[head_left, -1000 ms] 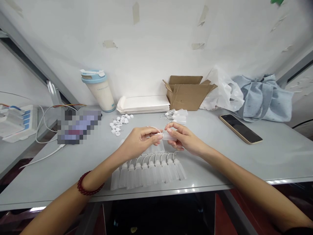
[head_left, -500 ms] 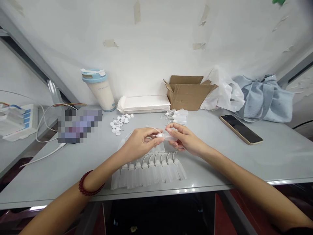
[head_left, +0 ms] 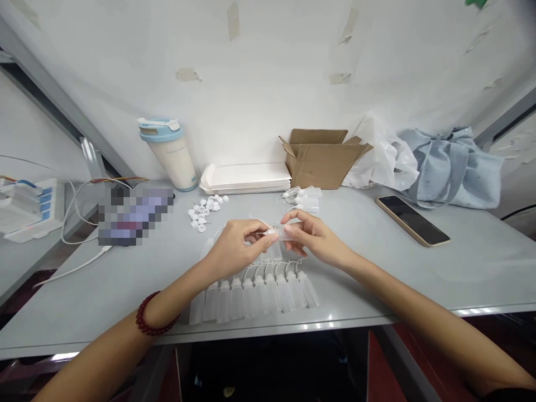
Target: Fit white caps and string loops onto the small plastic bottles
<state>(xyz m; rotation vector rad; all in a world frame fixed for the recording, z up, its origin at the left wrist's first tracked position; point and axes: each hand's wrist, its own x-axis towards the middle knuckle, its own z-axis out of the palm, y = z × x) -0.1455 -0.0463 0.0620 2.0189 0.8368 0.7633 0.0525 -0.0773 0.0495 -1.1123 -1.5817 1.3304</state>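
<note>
My left hand [head_left: 237, 245] pinches the white cap end of a small translucent squeeze bottle [head_left: 283, 234], thumb against fingers. My right hand [head_left: 318, 240] has its thumb and fingers around the body of that same bottle, mostly covering it. A thin pale tube or strap rises near the left fingertips. Below the hands, a row of similar bottles [head_left: 259, 295] lies side by side, with curved straps at their tops. More bottles lie partly hidden behind my left hand. Loose white caps [head_left: 205, 209] are scattered beyond it, and a few other bottles [head_left: 307, 201] lie beyond my right hand.
Along the wall stand a tumbler [head_left: 170, 156], a stack of white packets [head_left: 247, 177], an open cardboard box [head_left: 320, 162], a plastic bag [head_left: 381, 156] and a blue cloth bag [head_left: 456, 170]. A phone [head_left: 412, 220] lies at right; a pixelated device [head_left: 136, 218] with cables sits at left.
My right hand has shifted slightly left along the bottle, its thumb now closer to the cap end and my left fingertips. The left hand stays almost in place.
</note>
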